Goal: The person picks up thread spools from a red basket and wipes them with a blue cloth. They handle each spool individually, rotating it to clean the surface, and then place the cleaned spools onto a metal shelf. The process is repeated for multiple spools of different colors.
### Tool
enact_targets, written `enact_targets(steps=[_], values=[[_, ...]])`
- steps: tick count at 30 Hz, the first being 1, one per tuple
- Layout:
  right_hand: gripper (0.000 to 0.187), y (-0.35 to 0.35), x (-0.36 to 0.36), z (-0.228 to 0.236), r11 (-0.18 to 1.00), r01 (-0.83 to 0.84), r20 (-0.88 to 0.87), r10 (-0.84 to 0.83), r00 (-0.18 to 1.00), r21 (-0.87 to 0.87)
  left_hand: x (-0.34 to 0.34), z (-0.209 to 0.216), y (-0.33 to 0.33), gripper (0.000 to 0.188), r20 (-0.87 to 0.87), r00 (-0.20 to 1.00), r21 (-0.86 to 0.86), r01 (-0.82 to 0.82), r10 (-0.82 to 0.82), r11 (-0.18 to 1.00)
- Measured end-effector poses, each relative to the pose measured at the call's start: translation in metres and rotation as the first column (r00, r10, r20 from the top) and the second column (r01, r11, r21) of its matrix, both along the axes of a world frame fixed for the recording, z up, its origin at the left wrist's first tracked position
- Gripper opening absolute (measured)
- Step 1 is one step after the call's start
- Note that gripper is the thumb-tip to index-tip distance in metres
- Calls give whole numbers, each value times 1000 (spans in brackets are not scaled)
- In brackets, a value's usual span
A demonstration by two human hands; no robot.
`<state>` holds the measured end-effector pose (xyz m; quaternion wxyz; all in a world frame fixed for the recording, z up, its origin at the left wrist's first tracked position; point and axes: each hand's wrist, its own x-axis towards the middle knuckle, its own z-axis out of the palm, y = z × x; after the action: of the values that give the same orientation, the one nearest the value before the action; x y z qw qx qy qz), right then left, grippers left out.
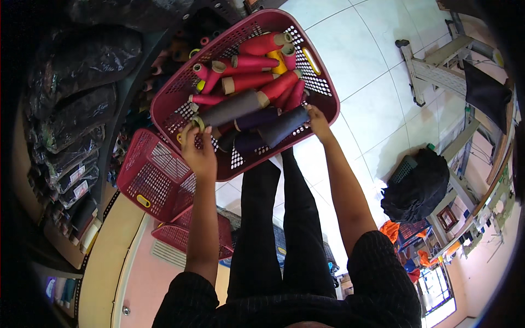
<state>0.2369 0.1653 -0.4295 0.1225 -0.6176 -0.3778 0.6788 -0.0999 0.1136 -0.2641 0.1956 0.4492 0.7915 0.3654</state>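
Note:
A maroon perforated plastic basket (164,112) stands in front of me, filled with cones of thread. Red thread cones (249,82) lie in its far and middle part, with a yellow thread cone (278,63) among them. Nearer to me are a long dark grey thread cone (232,108) and a dark blue-grey thread cone (284,126). My left hand (199,156) is closed with thumb and fingers about the left end of the long grey cone. My right hand (319,123) pinches the right end of the blue-grey cone. Both cones rest inside the basket.
Two more maroon baskets (145,177) stand below on the left. Dark plastic-wrapped bundles (82,117) sit on a shelf at the left. A metal stand (432,74) and a black cloth heap (418,188) are on the right, over a tiled floor (355,60).

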Motion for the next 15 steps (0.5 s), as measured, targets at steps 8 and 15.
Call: enact_targets(steps=[8,15], values=[[31,-34,-67,23,992,121,61,-122,991,20,60,96,22,49,858,513,195,-281,-25,940],[29,-6,-100,137,973,103,-177,-67,982,204,43,199,45,58,914,376,239,-195,-152,951]])
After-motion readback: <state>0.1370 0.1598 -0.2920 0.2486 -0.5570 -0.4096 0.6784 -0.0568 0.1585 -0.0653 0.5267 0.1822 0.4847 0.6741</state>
